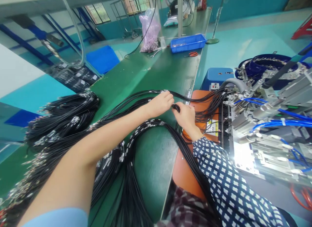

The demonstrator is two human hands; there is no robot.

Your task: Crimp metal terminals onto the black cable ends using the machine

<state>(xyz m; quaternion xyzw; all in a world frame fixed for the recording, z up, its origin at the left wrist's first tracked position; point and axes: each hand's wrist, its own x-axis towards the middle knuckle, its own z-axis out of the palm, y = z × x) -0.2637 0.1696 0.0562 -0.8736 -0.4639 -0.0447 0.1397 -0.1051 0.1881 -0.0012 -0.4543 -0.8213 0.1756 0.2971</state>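
My right hand, below a dark patterned sleeve, is closed around a bundle of thin black cables above the front edge of the green table. Just to its left, my left hand has its fingers curled together at the end of this bundle. What the left fingers pinch is hidden. Behind the hands, more black cables run toward the machine. A curved cable bundle with white tags lies nearer to me and hangs over the edge by my right forearm.
Piles of black cables cover the table's left side. A blue bin, red-handled pliers and a pink plastic bag stand farther back. At right, a metal machine with blue air hoses adjoins an orange board.
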